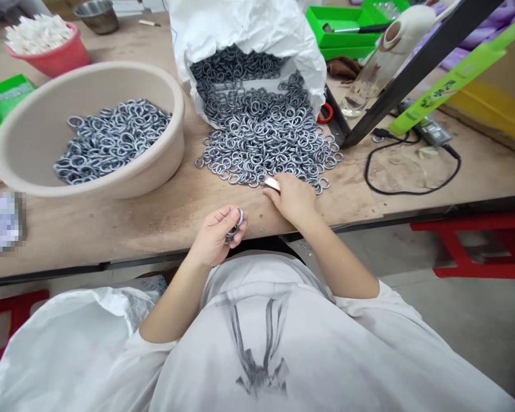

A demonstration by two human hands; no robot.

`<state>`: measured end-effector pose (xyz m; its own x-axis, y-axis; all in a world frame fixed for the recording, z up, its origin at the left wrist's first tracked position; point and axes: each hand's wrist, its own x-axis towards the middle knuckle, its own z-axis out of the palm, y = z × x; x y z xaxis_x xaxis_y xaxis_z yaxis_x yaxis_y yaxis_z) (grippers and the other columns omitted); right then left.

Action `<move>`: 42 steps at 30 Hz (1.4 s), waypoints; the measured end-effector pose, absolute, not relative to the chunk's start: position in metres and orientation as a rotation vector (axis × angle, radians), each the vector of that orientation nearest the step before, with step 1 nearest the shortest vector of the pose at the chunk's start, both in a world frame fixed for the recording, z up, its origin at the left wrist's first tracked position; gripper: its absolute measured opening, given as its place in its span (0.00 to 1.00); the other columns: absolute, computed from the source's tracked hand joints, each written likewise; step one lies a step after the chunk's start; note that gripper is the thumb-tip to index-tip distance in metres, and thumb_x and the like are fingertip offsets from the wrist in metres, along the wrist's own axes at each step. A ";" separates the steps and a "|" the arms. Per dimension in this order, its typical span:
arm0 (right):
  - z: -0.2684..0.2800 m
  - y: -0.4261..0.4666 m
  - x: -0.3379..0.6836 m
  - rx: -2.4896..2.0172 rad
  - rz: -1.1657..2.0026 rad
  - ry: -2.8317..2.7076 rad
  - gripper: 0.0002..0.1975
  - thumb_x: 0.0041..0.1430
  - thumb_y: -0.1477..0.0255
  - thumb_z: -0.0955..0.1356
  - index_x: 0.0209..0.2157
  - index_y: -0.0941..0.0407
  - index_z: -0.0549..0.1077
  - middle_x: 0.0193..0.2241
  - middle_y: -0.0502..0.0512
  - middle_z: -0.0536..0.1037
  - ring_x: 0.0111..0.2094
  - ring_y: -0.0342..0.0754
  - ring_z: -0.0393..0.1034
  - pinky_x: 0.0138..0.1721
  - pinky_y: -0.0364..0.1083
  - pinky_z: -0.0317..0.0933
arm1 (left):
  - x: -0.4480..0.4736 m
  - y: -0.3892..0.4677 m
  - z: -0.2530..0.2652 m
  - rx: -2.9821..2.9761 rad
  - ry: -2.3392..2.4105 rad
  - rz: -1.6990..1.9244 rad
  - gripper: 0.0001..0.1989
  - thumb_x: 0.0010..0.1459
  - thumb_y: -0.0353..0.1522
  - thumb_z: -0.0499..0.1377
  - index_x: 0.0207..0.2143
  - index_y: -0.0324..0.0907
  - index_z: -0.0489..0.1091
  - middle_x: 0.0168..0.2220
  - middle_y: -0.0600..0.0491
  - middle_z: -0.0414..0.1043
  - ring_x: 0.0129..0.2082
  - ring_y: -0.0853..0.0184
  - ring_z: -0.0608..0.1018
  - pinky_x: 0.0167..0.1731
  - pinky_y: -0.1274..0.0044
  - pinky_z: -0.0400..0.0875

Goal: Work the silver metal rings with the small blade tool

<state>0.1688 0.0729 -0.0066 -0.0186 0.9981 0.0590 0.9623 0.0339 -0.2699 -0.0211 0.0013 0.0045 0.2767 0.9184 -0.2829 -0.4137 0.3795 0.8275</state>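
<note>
My left hand (217, 232), just over the table's front edge, is closed around a few grey rings (232, 232), with one ring standing up between thumb and finger. Closed too, my right hand (295, 197) grips a short knife-like tool (272, 182) with a pale handle; its shiny tip points at the rings, and its exact kind is unclear. Beside that hand, a heap of grey rings (266, 143) spills from a white sack (249, 26) lying on its side. To the left, a large beige basin (150, 177) holds many more such rings.
A red bowl (75, 51) of white pieces and a steel bowl (96, 16) stand at back left. On the right are a slanted dark metal bar (395, 80), a water bottle (369, 74), a black cable (369, 177) and a green tray (326, 37). A red stool (459, 246) stands below.
</note>
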 end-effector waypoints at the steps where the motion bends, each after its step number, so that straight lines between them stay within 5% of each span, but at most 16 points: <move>1: -0.006 0.074 0.169 -2.057 0.220 -2.094 0.14 0.66 0.62 0.66 0.46 0.55 0.74 0.45 0.63 0.79 0.40 0.57 0.73 0.35 0.48 0.55 | -0.023 0.004 0.005 0.696 0.883 1.028 0.17 0.49 0.41 0.70 0.32 0.37 0.72 0.24 0.56 0.68 0.16 0.78 0.64 0.13 0.85 0.54; 7: -0.006 0.071 0.169 -1.624 0.663 -1.924 0.10 0.66 0.66 0.64 0.35 0.56 0.73 0.33 0.55 0.77 0.34 0.49 0.69 0.35 0.46 0.57 | -0.024 0.013 0.002 0.567 0.920 1.103 0.14 0.47 0.36 0.66 0.34 0.36 0.73 0.28 0.52 0.74 0.18 0.75 0.70 0.12 0.84 0.57; 12: -0.008 0.047 0.151 -0.950 1.435 -1.502 0.19 0.61 0.52 0.68 0.34 0.54 0.66 0.25 0.46 0.70 0.26 0.42 0.66 0.29 0.43 0.61 | -0.011 0.009 -0.004 0.550 0.895 0.999 0.22 0.52 0.48 0.65 0.33 0.37 0.71 0.25 0.55 0.69 0.17 0.77 0.66 0.11 0.85 0.53; 15: -0.010 0.037 0.144 -0.851 1.624 -1.412 0.23 0.56 0.47 0.70 0.35 0.54 0.66 0.24 0.45 0.71 0.23 0.41 0.67 0.27 0.42 0.63 | -0.006 0.006 -0.004 0.550 0.819 0.834 0.25 0.52 0.52 0.66 0.30 0.38 0.67 0.22 0.58 0.63 0.16 0.78 0.62 0.12 0.86 0.50; 24: -0.005 0.028 0.143 -0.987 0.946 -1.741 0.22 0.59 0.49 0.69 0.38 0.55 0.74 0.33 0.53 0.77 0.36 0.48 0.71 0.40 0.47 0.64 | 0.001 -0.003 0.002 0.636 0.856 0.992 0.26 0.49 0.48 0.69 0.24 0.40 0.60 0.19 0.61 0.57 0.16 0.79 0.60 0.14 0.85 0.49; 33: 0.000 0.016 0.147 -1.056 0.538 -2.026 0.25 0.66 0.49 0.62 0.25 0.54 0.67 0.23 0.51 0.69 0.27 0.45 0.61 0.29 0.46 0.50 | 0.003 -0.004 0.007 0.585 0.892 1.112 0.26 0.50 0.49 0.68 0.25 0.41 0.59 0.17 0.62 0.55 0.14 0.79 0.58 0.14 0.85 0.48; 42: 0.000 0.019 0.148 -1.055 0.663 -2.061 0.25 0.66 0.53 0.63 0.21 0.54 0.62 0.19 0.47 0.64 0.23 0.42 0.56 0.27 0.45 0.46 | 0.000 -0.004 0.008 0.636 0.876 1.064 0.27 0.49 0.51 0.68 0.24 0.41 0.59 0.17 0.62 0.54 0.14 0.79 0.56 0.13 0.84 0.47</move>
